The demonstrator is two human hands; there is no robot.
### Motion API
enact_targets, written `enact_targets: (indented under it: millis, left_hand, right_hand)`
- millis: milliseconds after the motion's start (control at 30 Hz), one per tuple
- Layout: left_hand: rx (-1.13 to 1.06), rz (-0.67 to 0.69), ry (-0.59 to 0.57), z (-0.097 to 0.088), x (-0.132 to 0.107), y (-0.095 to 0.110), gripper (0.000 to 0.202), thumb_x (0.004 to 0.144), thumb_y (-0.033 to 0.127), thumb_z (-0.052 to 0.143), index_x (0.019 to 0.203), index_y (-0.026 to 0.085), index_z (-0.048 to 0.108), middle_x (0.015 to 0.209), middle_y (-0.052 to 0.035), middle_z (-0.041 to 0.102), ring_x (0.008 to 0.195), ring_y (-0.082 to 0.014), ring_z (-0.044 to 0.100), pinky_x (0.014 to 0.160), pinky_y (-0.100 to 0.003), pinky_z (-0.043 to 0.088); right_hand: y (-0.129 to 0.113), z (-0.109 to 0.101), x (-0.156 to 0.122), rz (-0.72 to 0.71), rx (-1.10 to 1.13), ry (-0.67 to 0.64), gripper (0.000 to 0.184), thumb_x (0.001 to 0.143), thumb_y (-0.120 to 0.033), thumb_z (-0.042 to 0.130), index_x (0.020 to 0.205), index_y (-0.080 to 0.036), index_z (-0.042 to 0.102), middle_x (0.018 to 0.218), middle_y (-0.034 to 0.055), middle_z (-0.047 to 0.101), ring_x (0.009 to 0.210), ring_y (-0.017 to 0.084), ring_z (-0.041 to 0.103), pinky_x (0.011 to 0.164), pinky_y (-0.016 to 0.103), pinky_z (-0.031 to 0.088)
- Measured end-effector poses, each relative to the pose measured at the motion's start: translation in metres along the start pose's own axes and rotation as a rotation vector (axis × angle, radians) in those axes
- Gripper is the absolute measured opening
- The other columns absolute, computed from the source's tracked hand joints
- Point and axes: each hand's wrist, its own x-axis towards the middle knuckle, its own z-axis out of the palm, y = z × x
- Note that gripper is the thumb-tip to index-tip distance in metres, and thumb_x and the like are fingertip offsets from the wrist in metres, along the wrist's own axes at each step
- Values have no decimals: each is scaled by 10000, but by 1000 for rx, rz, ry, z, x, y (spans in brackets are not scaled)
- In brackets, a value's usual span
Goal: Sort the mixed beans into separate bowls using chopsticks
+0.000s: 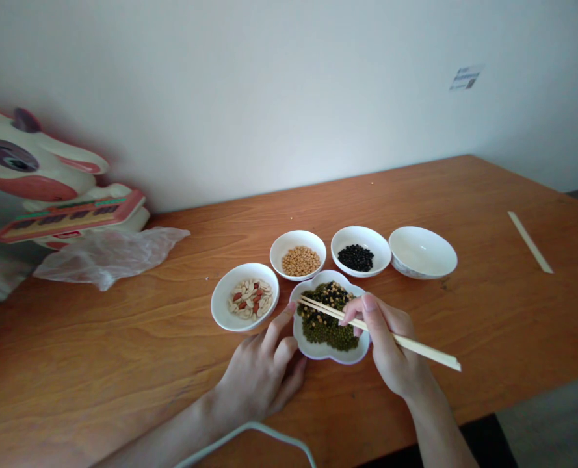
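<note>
My right hand (391,338) is closed around a pair of light wooden chopsticks (425,350), whose tips reach over the upper left part of a white flower-shaped dish (318,355). In that dish lie green mung beans (335,337), mixed with yellow and black beans. With bent fingers, my left hand (264,370) steadies the dish's left side, one fingertip on its rim. Left of the dish stands a white bowl (219,305) of pale seeds and reddish nuts (252,298). Behind it are a bowl (276,250) of soybeans (301,260) and a bowl (381,244) of black beans (355,258).
A white bowl (422,250) with nothing visible inside stands right of the black beans. Farther right lies a chopstick wrapper (530,242). A cow-shaped toy keyboard (69,188) and a clear plastic bag (118,257) are at the left. A pale cable (249,428) crosses near my left forearm.
</note>
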Motion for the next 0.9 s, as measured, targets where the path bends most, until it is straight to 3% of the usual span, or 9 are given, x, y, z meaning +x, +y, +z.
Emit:
enact_targets:
  millis: [233,467,633,900]
  left_hand:
    - [1,3,7,1,0,-1,195,963,222,628,1122,191,519,1620,-306,469,1036,-315,802,718,-430,712]
    - [-4,-4,19,0,1,0,187,962,222,624,1119,197,524,1647,-289,448,1039,-304,802,713,-414,712]
    - [-7,-15,15,-1,1,1,198,951,222,639,1122,192,542,1600,-277,510,1001,-307,808,696,-416,708]
    - [-6,-4,14,1,0,0,207,954,225,643,1120,194,524,1633,-294,462,1019,-309,807,697,-417,709]
  right_hand:
    - [1,-2,-1,-32,102,-20,573,1144,-519,316,756,-220,613,711,2,581,660,147,542,627,291,399]
    - [5,-3,-3,-42,42,-52,649,1128,-601,212,780,-225,612,726,10,569,656,161,507,609,305,366]
    - [3,-4,-3,-40,2,-64,658,1126,-604,196,771,-227,601,702,12,558,645,165,513,607,310,365]
    - [1,-3,-3,-28,-10,-54,662,1129,-598,201,770,-223,612,681,11,559,631,159,528,598,303,375]
